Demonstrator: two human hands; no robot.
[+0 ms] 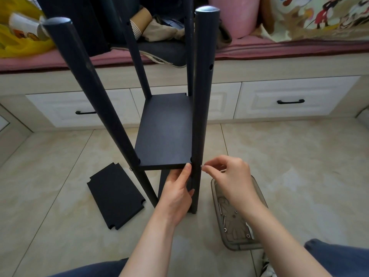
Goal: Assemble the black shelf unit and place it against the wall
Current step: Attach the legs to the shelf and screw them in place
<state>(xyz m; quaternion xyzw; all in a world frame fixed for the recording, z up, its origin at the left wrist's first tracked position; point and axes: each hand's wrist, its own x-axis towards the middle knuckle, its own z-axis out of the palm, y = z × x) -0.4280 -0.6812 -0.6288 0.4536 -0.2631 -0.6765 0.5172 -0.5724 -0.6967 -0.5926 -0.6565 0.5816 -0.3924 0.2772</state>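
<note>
Head view: the black shelf unit point(99, 96) stands upright on the tiled floor point(299, 166) in the middle of the frame, just in front of a low bench with white drawers point(257, 100). It has four round posts. One shelf board point(165, 132) sits level between them, low on the posts, with its notched corners against the posts.

The left hand point(177, 194) is in the lower centre of the frame and holds the front right post point(201, 108) just under the board. Its thumb points up and touches the board's front edge. Its fingers curl round the post, and one fingertip shows at the post's left side.

The right hand point(231, 176) is just right of the same post, level with the board. Its thumb and forefinger pinch a small silver screw point(201, 166) whose tip meets the post's side, and the other fingers are loosely bent behind.

A loose board point(114, 196) with notched corners lies flat on the floor at lower left, beside the front left post. A clear plastic tray point(242, 246) sits on the floor at lower right, partly under the right forearm, with several screws point(224, 218) inside. A pink cushion point(279, 47) covers the bench top, and a yellow bag point(24, 47) lies on it at upper left.
</note>
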